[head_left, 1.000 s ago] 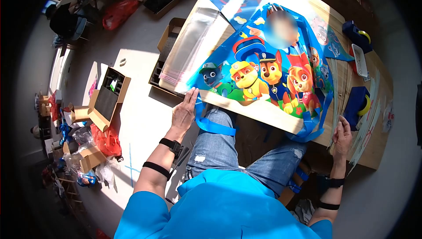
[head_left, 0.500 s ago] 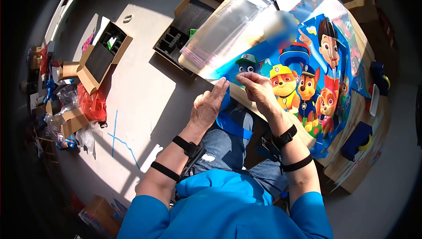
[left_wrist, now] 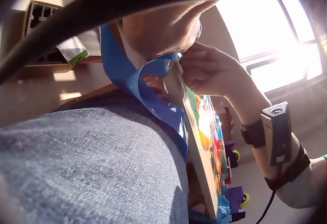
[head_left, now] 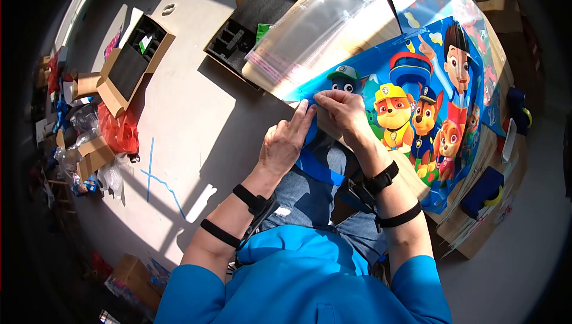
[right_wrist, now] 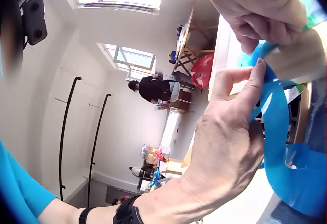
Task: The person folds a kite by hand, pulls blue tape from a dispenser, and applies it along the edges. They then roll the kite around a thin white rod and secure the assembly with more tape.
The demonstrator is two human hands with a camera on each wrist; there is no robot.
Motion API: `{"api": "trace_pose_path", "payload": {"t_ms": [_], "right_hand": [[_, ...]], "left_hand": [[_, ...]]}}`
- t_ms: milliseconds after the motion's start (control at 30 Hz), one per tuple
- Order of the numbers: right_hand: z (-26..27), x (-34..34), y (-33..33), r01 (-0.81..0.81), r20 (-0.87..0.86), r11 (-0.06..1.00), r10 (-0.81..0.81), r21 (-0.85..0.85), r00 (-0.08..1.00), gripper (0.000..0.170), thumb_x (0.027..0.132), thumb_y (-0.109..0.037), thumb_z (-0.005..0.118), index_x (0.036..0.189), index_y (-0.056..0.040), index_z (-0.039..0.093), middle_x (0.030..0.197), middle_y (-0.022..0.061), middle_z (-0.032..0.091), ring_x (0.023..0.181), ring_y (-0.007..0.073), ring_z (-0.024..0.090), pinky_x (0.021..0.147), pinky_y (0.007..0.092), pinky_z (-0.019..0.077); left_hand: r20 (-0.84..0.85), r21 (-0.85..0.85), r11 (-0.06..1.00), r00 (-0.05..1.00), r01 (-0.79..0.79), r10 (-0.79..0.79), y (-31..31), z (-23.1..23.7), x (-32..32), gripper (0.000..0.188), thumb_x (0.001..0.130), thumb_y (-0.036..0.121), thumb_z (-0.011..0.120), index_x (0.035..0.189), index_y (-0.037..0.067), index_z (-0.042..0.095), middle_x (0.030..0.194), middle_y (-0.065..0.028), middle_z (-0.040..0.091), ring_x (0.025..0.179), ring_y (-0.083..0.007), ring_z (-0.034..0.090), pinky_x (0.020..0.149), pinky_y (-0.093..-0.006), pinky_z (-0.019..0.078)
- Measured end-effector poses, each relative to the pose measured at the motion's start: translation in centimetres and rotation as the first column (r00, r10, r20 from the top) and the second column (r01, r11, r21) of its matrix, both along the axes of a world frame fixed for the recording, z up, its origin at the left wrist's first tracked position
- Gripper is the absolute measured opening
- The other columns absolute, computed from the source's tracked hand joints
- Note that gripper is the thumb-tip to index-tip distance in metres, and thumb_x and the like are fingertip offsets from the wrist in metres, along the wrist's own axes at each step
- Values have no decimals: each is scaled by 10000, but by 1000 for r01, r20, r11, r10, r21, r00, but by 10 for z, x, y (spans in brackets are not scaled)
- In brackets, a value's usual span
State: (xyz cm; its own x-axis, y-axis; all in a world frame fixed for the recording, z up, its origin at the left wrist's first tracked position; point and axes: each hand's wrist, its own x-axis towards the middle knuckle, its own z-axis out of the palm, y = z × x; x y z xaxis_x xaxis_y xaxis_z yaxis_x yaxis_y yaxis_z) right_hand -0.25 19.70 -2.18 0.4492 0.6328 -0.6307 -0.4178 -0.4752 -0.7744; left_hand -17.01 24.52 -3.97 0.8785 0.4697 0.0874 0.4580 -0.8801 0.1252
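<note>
A blue kite (head_left: 390, 94) printed with cartoon dogs and a child lies across the wooden table. Its left corner hangs over the near edge, and a blue ribbon tail (right_wrist: 278, 132) loops down from there over the jeans. My left hand (head_left: 283, 145) holds that corner with its fingertips, index and middle fingers against the blue film. Close beside it, my right hand (head_left: 342, 112) pinches the same corner, its other fingers curled in. In the right wrist view the fingertips of both hands meet at the corner.
Clear plastic sleeves (head_left: 322, 23) lie on the table's left. Thin sticks (head_left: 471, 205) and tape dispensers (head_left: 482, 193) are at the right. Open cartons (head_left: 229, 50) with black foam stand left of the table. Another person (right_wrist: 153, 89) sits in the background.
My right hand has come from the table's right side to the kite's left corner, meeting my left hand. The head view has turned left. Over the last half second the hands have barely moved.
</note>
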Motion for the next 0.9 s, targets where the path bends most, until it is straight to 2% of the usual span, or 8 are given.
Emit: {"api": "trace_pose_path", "payload": {"t_ms": [33, 100, 233, 300, 567, 767, 833, 900], "right_hand": [[-4, -2, 0, 0, -1, 1000, 0, -1, 1000, 179, 873, -161, 709, 889, 17, 723, 713, -3, 665, 603, 60, 569, 548, 221, 470], [-13, -5, 1, -32, 164, 999, 38, -39, 986, 192, 853, -171, 712, 866, 20, 730, 732, 47, 703, 644, 79, 611, 611, 243, 512], [-21, -8, 1, -15, 205, 997, 29, -70, 978, 193, 832, -180, 719, 882, 5, 742, 731, 79, 714, 655, 85, 629, 622, 246, 519], [-22, -11, 2, -44, 339, 995, 71, -85, 938, 191, 833, -190, 718, 902, -14, 752, 717, 79, 712, 628, 92, 629, 601, 255, 520], [-11, -16, 8, 5, 368, 984, 62, -177, 928, 191, 825, -202, 721, 908, -35, 762, 675, 72, 698, 581, 110, 633, 570, 273, 523], [-15, -16, 7, 2, 393, 983, 72, -186, 917, 203, 814, -217, 722, 909, -43, 765, 706, 95, 708, 631, 162, 672, 629, 308, 544], [-15, -16, 7, 2, 417, 983, 75, -182, 906, 203, 810, -219, 721, 905, -46, 766, 717, 101, 711, 650, 176, 681, 649, 318, 548], [-15, -16, 7, -1, 428, 983, 80, -182, 900, 202, 802, -226, 724, 898, -53, 768, 728, 110, 713, 675, 194, 691, 668, 323, 549]], "left_hand": [[7, 3, 1000, 1000, -4, 4, 0, 0, 0, 588, 823, 32, 608, 1390, 154, 519, 1341, 14, 537, 626, -143, 575, 594, -290, 552], [13, 5, 1000, 1000, -5, 5, 0, 0, 0, 577, 820, 29, 609, 1378, 151, 531, 1338, 15, 538, 622, -142, 573, 588, -290, 552], [38, 8, 1000, 999, -8, 8, 0, -2, 0, 551, 809, 16, 611, 1343, 143, 565, 1330, 16, 538, 607, -139, 568, 574, -288, 552], [44, 7, 1000, 999, -7, 7, 0, -4, 0, 548, 805, 15, 613, 1337, 141, 570, 1329, 15, 537, 603, -139, 567, 573, -288, 551], [13, -46, 999, 1000, -3, 3, 0, -1, -5, 617, 790, 16, 624, 1384, 140, 509, 1375, 11, 512, 680, -142, 633, 582, -291, 558], [169, -206, 978, 985, 11, 24, 6, -7, -8, 702, 785, -2, 606, 1443, 139, 406, 1345, -32, 531, 760, -218, 673, 634, -321, 565], [161, -111, 994, 987, 17, 1, 9, -4, -4, 661, 864, 52, 569, 1482, 115, 344, 1313, -23, 554, 585, -163, 607, 548, -297, 546], [151, -111, 994, 988, 12, 5, 8, -3, -1, 653, 862, 52, 568, 1477, 112, 355, 1301, -28, 555, 596, -168, 612, 557, -303, 549]]}}
